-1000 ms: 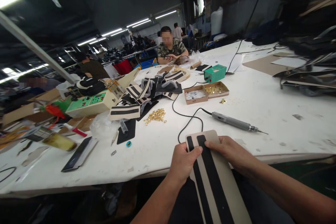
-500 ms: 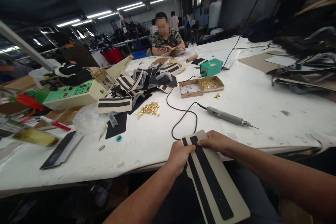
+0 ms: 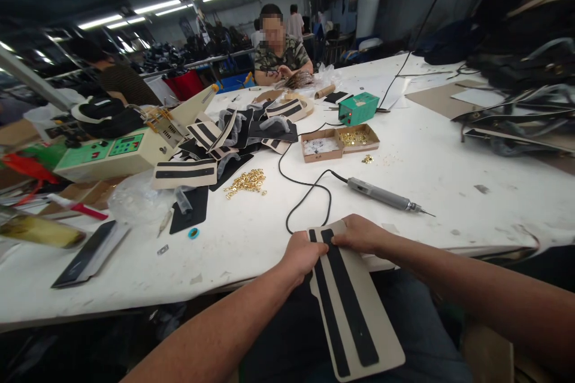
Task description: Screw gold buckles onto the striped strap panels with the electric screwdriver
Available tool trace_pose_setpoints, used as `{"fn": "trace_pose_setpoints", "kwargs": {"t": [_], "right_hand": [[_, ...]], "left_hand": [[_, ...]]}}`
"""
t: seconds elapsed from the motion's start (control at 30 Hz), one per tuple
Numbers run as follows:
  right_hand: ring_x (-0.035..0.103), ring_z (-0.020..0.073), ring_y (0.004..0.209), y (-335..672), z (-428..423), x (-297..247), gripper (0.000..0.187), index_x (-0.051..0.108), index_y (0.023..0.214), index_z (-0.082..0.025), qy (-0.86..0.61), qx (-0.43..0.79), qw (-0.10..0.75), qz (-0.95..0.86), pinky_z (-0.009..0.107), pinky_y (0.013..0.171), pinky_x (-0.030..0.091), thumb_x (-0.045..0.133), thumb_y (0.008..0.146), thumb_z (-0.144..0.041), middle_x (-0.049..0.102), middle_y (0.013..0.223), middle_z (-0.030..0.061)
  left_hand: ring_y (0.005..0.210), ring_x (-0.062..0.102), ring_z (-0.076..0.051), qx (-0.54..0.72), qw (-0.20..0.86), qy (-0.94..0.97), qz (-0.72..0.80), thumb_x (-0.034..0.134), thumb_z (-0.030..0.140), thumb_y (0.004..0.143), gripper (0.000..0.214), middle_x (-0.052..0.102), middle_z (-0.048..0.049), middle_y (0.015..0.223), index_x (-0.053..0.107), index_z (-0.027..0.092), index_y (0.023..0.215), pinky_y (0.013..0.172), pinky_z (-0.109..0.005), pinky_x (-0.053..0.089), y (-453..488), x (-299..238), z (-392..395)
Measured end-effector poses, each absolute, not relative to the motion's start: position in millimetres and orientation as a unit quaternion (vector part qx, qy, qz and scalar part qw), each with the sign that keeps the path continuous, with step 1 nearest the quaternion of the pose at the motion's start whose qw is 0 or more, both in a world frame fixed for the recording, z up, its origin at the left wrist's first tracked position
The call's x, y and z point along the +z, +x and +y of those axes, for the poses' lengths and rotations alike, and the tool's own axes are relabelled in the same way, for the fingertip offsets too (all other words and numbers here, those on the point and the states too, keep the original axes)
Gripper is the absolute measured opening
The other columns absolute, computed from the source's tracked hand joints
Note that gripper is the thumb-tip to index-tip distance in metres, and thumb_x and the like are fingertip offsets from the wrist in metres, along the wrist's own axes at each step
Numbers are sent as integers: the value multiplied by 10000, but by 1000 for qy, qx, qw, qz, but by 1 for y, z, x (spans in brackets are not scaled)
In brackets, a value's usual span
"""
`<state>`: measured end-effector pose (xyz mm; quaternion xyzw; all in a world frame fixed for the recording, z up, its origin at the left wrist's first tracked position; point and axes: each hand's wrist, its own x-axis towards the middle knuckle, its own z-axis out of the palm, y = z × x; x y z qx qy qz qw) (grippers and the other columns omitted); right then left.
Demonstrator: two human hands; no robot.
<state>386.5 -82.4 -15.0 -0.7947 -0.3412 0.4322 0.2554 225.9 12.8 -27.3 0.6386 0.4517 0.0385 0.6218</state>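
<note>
A beige flat panel with two black strips (image 3: 366, 293) slants from the table edge down over my lap. My left hand (image 3: 303, 254) grips its upper left side, the thumb pressed on a strip. At the upper right side my right hand (image 3: 359, 233) also holds it, thumb close to the other thumb. The fingers behind the panel are hidden. Beyond the hands lies a grey electric screwdriver (image 3: 381, 194) with a black cord, its tip pointing right. A pile of small gold metal fittings (image 3: 247, 182) sits on the white table (image 3: 256, 233).
Stacked panels with clear plastic-wrapped handles (image 3: 224, 137) lie left of centre, beside a green-and-cream machine (image 3: 121, 149). Two small cardboard boxes (image 3: 321, 158) of small parts stand before a green power unit (image 3: 358, 109). A co-worker (image 3: 283, 51) sits across the table. Dark bag pieces (image 3: 516, 108) are heaped right.
My view has shifted slightly, so the table items appear further left. Both hands keep their hold on the panel, whose lower end has swung a little to the left and up.
</note>
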Motion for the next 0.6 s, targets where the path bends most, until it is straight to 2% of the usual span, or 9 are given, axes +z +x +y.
{"fn": "trace_pose_setpoints", "kwargs": {"t": [0.27,0.37,0.4,0.43,0.5,0.53,0.6], "right_hand": [[680,216,740,390,-81,-18,105,714,718,-167,-806,378,220,-398,273,616,447,697,764,-259,744,770,70],[693,233,754,390,-81,-17,114,722,728,-179,-818,365,218,-387,296,632,480,727,762,-288,752,791,85],[700,240,768,390,-81,-16,113,729,737,-188,-822,360,219,-384,306,647,495,739,761,-298,758,811,91],[706,247,783,390,-81,-14,109,736,744,-199,-825,354,221,-380,318,664,511,751,760,-306,763,829,96],[716,257,799,390,-80,-10,94,748,747,-227,-829,347,225,-375,334,681,536,771,757,-318,770,841,101],[719,262,796,389,-80,-8,87,752,743,-240,-830,345,228,-373,340,677,544,779,756,-321,770,830,101],[725,272,781,389,-80,-6,88,752,722,-255,-830,344,232,-373,356,662,557,783,760,-329,765,794,100]], "left_hand": [[737,732,-225,-9,541,732,415,649,122,722,93,764,-38,762,706,179,769,621,-275,510,235,-14,17],[809,715,-249,-16,487,791,371,672,171,763,32,753,-43,783,698,189,757,691,-301,492,233,-6,19],[865,712,-266,-9,450,816,363,684,211,794,65,764,-55,852,721,190,843,738,-322,496,231,-6,19],[916,711,-280,8,368,855,365,693,288,833,191,773,-61,945,730,205,1001,773,-343,507,228,-7,19],[1083,686,-321,72,229,901,362,709,370,864,515,731,-106,1221,618,218,1348,848,-401,533,222,-15,19],[1178,650,-329,122,179,918,331,703,363,881,590,684,-127,1323,555,215,1432,893,-421,540,219,-21,18],[1246,607,-332,208,124,940,240,687,306,905,525,655,-144,1369,583,211,1410,965,-458,533,213,-33,15]]}}
